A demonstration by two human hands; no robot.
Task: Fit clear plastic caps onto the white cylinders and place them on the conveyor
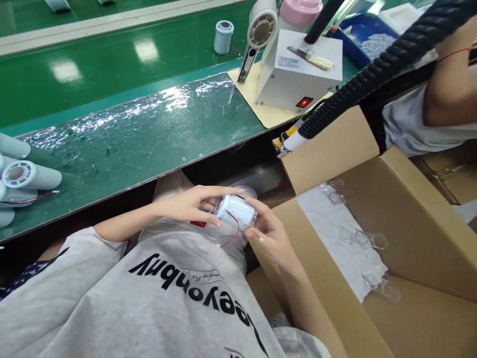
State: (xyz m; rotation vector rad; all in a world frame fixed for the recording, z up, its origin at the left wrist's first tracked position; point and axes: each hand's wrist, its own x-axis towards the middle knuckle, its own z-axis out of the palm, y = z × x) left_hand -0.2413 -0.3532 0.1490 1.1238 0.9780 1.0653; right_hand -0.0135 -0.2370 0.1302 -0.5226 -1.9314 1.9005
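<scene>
A light blue cylindrical housing [235,211] with a red wire and a small white connector is held between my two hands above my lap. My left hand [196,205] has its thumb and fingers around the open, ringed end. Gripping the opposite end is my right hand [272,228], its fingers curled about a clear plastic piece that seems to sit over that end. The wire hangs down toward my shirt. More light blue cylinders [42,176] lie piled on the bench at the left, and another cylinder [222,39] stands upright on the green belt.
An open cardboard box [421,214] at my right contains several clear plastic pieces [357,236]. On the bench are a white machine [298,74] with a lit red switch, a handheld fan [261,30] and a knife [311,57]. A black corrugated hose [372,69] crosses overhead. Another person's arm [450,84] is at right.
</scene>
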